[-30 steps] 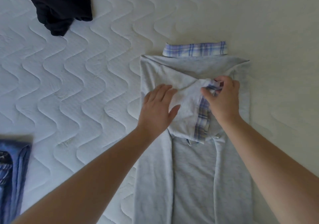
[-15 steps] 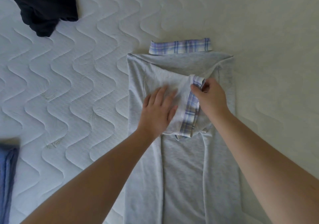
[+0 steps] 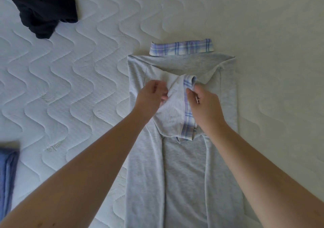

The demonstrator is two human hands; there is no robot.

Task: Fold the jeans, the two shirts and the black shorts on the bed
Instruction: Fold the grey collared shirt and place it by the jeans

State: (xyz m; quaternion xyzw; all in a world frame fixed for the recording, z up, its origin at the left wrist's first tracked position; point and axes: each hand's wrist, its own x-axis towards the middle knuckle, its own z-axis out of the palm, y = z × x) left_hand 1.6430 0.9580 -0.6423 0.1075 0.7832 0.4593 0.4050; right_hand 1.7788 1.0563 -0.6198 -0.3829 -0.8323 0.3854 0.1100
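Note:
A light grey shirt [image 3: 185, 171] with a blue plaid collar lies lengthwise on the white quilted mattress [image 3: 73, 80], both sides folded in. One sleeve [image 3: 172, 112], grey with a plaid cuff, lies folded over the upper chest. My left hand [image 3: 151, 98] has its fingers curled and pinches the grey fabric at the sleeve's left edge. My right hand [image 3: 203, 103] pinches the plaid cuff near its top. A crumpled black garment [image 3: 42, 8] sits at the far left. Blue denim, the jeans [image 3: 7, 177], shows at the left edge.
Bare mattress stretches to the right of the shirt and between the shirt and the black garment. The plaid collar [image 3: 181, 48] points away from me.
My left hand went from lying flat on the sleeve to curling and pinching its left edge. My right hand shifted left along the cuff, still holding it.

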